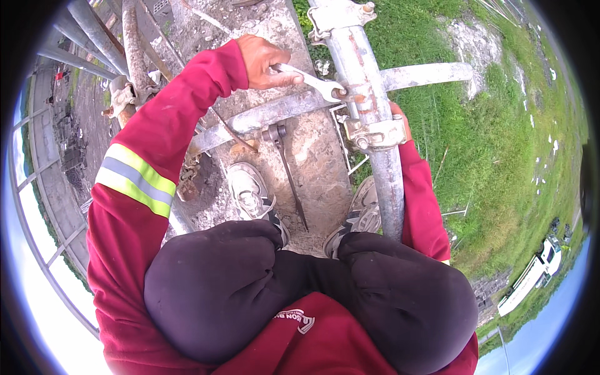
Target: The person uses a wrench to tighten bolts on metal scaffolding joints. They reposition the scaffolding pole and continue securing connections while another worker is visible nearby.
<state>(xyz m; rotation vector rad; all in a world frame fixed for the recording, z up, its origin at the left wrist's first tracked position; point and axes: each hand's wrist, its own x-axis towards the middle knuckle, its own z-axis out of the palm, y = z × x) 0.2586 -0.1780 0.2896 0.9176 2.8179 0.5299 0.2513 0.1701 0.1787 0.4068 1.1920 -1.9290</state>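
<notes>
My left hand is shut on a silver open-end wrench; the wrench's jaw sits on a bolt of a rusty scaffold clamp. That clamp joins an upright grey steel tube to a horizontal tube. My right arm in a red sleeve wraps behind the upright tube, and only a sliver of my right hand shows beside a second clamp, apparently gripping the tube. A second wrench hangs from the horizontal tube.
My two grey shoes stand on a concrete ledge. More scaffold tubes and a clamp are at the upper left. Grass and a white truck lie far below on the right.
</notes>
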